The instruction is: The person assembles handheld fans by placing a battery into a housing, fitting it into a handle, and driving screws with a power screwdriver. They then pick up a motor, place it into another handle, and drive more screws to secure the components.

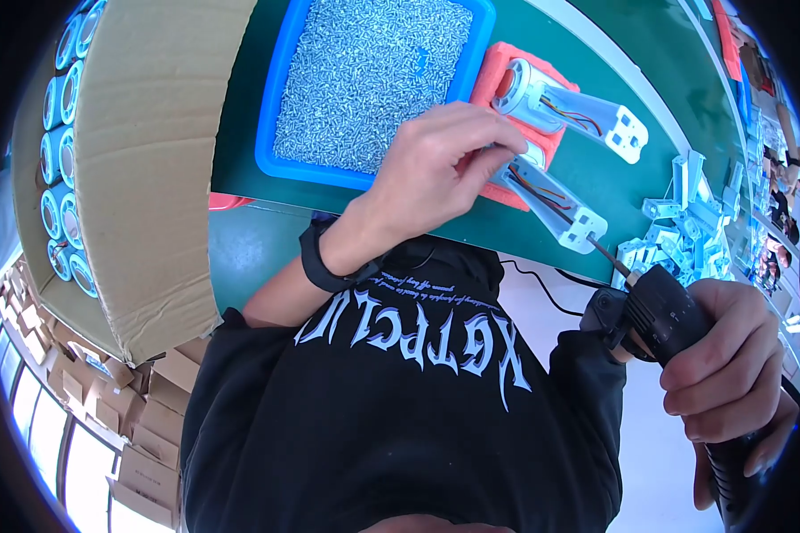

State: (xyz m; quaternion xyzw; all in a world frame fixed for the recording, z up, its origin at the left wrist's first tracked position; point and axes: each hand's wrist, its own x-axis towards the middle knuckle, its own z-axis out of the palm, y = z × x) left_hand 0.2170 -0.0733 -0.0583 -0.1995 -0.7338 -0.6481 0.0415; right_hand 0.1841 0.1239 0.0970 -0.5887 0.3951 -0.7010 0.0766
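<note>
My left hand (444,169) is closed in a pinch over the round end of a white plastic handle-shaped housing (560,209) with red and dark wires along its channel. Whatever its fingertips hold is hidden. On the right, my right hand (729,364) wraps around a black electric screwdriver (671,315). Its long bit (612,258) points up and left, reaching the squared end of that housing. A red-pink foam block (507,194) supports the housing's round end. A second similar housing (587,111) rests behind it on red-pink foam.
Beyond my left hand, a blue tray (267,115) holds a mass of small silvery screws (364,80). White plastic pieces (684,235) lie heaped on the green table (627,191) at right. A cardboard box (151,160) with pale cylindrical parts (62,160) stands at left.
</note>
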